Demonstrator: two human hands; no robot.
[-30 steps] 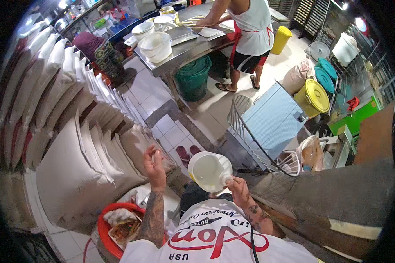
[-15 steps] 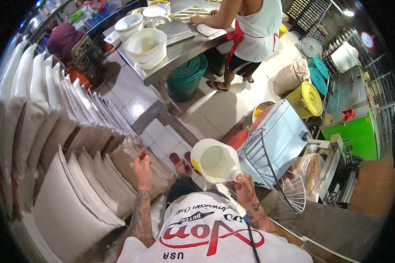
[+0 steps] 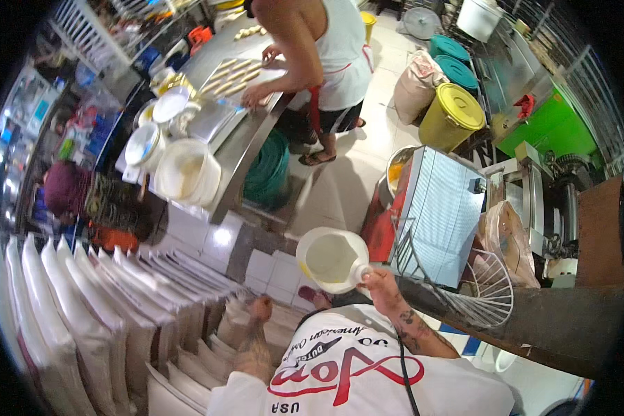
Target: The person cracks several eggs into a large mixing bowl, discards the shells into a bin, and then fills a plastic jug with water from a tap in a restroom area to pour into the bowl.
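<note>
Free passage beyond white jug [image 3: 331, 260]: tiled floor [image 3: 347, 177], frame centre. Obstacles: sacks [image 3: 104, 305] lower left, counter [image 3: 239, 149] upper left, light-blue box [image 3: 440, 218] right.

In the upper left of the frame we see a metal counter [image 3: 237, 150] carrying rows of pale dough strips [image 3: 232, 78] and, toward its near end, a whitish plastic tub [image 3: 213, 179]. Toward the upper right, we see the tiled floor [image 3: 378, 111] bearing a bulging sack [image 3: 416, 89].

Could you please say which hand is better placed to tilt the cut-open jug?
Probably the right hand: it grips the jug by its neck, while the left hand is apart from it, near the sacks.
</note>
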